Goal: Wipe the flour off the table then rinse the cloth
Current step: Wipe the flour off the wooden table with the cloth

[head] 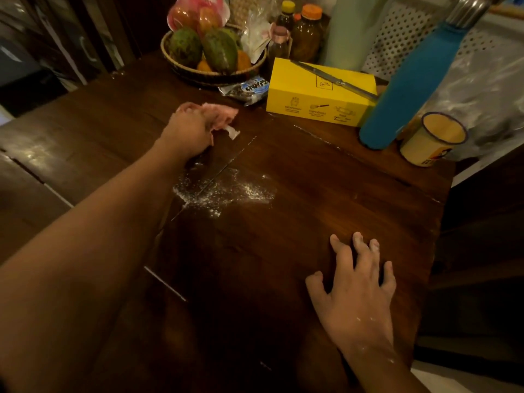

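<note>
Looking down on a dark brown wooden plank table (312,180), dim warm light, and the wood has a bit of shine plus a few seams running across it. A scattered patch of white flour (226,191) sits roughly mid-table, right over one seam. The left hand (188,131) is at about 11 o'clock from that patch, fingers bunched around a crumpled pink cloth (221,114) that's down on the wood, clear of the flour. The right hand (357,282) is at about 5 o'clock, lying flat with fingers spread, holding nothing, some white dust on the fingers and wrist. Along the far edge: a round woven basket (215,76) of fruit at 12, a yellow cardboard box (317,97) with a metal knife (334,79) lying on top at 1, then a tall blue metal bottle (411,86) and a cream enamel mug (433,140) at 2. A white perforated panel stands behind them.
</note>
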`<state>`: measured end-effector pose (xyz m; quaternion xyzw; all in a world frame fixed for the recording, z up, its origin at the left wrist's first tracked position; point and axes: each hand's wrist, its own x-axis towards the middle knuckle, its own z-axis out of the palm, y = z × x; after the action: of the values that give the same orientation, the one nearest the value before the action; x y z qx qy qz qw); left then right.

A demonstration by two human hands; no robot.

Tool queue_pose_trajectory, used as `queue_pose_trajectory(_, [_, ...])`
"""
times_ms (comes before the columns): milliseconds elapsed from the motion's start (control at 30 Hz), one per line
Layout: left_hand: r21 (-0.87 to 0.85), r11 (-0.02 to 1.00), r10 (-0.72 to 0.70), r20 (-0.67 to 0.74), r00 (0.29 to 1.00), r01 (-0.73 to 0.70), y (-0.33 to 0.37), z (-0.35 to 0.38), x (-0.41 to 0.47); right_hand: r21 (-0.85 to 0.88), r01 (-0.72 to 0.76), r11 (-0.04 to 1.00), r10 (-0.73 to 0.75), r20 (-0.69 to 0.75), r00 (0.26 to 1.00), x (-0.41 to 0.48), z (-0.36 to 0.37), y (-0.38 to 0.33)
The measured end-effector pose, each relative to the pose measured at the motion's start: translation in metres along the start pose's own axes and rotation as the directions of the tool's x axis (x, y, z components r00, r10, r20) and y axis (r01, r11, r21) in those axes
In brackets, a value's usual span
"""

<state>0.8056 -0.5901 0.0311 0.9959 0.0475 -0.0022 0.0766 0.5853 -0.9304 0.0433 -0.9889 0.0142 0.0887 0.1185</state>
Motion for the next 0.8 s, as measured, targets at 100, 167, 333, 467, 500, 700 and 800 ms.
queue_pose_trajectory(100, [0.061, 0.991, -0.119, 0.049, 0.992, 0.116, 0.007, 0.002, 0.034, -0.001, 0.006, 1.000, -0.006, 0.020, 1.000, 0.002, 0.000, 0.001])
queue_pose_trajectory(167, [0.065, 0.989, -0.136, 0.085, 0.987, 0.130, 0.016, 0.000, 0.049, 0.007, 0.010, 1.000, -0.010, 0.028, 1.000, 0.003, 0.000, 0.002])
queue_pose_trajectory(333, [0.033, 0.999, 0.030, 0.102, 0.994, -0.033, -0.003, 0.005, 0.057, -0.001, 0.005, 1.000, -0.005, 0.020, 1.000, 0.003, 0.002, 0.004])
queue_pose_trajectory(467, [0.046, 0.982, -0.185, 0.086, 0.979, 0.182, -0.019, 0.000, 0.063, -0.010, -0.008, 1.000, 0.008, 0.050, 0.999, 0.005, 0.000, 0.002])
queue_pose_trajectory(500, [0.056, 0.965, -0.262, 0.081, 0.962, 0.258, -0.019, -0.002, 0.065, -0.019, -0.010, 1.000, 0.011, 0.054, 0.998, 0.005, -0.001, 0.001])
queue_pose_trajectory(700, [0.013, 0.879, -0.477, 0.039, 0.878, 0.477, -0.027, -0.008, 0.077, -0.041, -0.033, 0.999, 0.037, 0.099, 0.994, 0.008, -0.006, -0.001])
queue_pose_trajectory(800, [0.015, 0.863, -0.506, 0.034, 0.862, 0.505, -0.040, -0.006, 0.080, -0.041, -0.037, 0.998, 0.041, 0.103, 0.994, 0.010, -0.005, -0.001])
